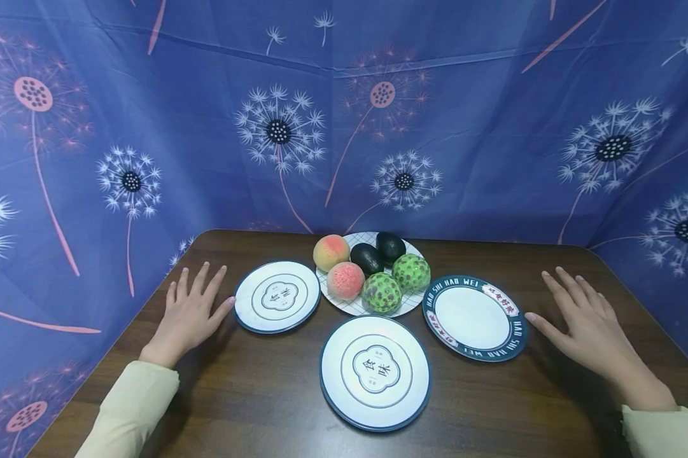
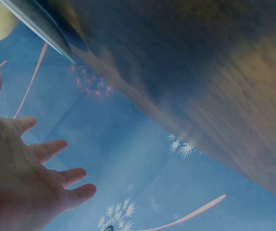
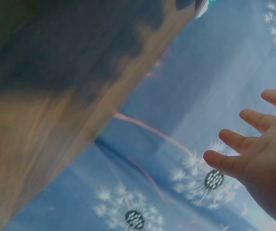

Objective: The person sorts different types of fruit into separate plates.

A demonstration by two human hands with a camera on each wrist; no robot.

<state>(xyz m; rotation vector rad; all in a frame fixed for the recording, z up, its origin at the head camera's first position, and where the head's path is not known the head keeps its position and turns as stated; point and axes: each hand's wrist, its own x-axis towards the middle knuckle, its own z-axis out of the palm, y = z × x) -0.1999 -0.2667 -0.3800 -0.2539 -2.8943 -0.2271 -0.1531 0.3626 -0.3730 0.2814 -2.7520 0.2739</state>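
Note:
My left hand point(image 1: 186, 315) is held over the table's left side, fingers spread straight, with nothing in it. Its thumb lies close to the rim of a white plate point(image 1: 252, 299) with a blue edge. On the right, my right hand point(image 1: 592, 331) is likewise spread and holds nothing. Nearest its thumb is a plate with a dark green lettered rim point(image 1: 518, 340). At the back, a white grid-patterned plate point(image 1: 348, 307) carries a yellow-orange peach point(image 1: 331, 252), a pink peach point(image 1: 345, 281), two dark avocados point(image 1: 366, 259) and two green dark-spotted balls point(image 1: 382, 293).
Another blue-edged white plate point(image 1: 376, 407) sits at the front middle of the brown wooden table point(image 1: 252, 394). A blue dandelion-print cloth point(image 1: 206, 127) hangs behind the table and along both sides. The table edge point(image 2: 147, 108) slants through the left wrist view.

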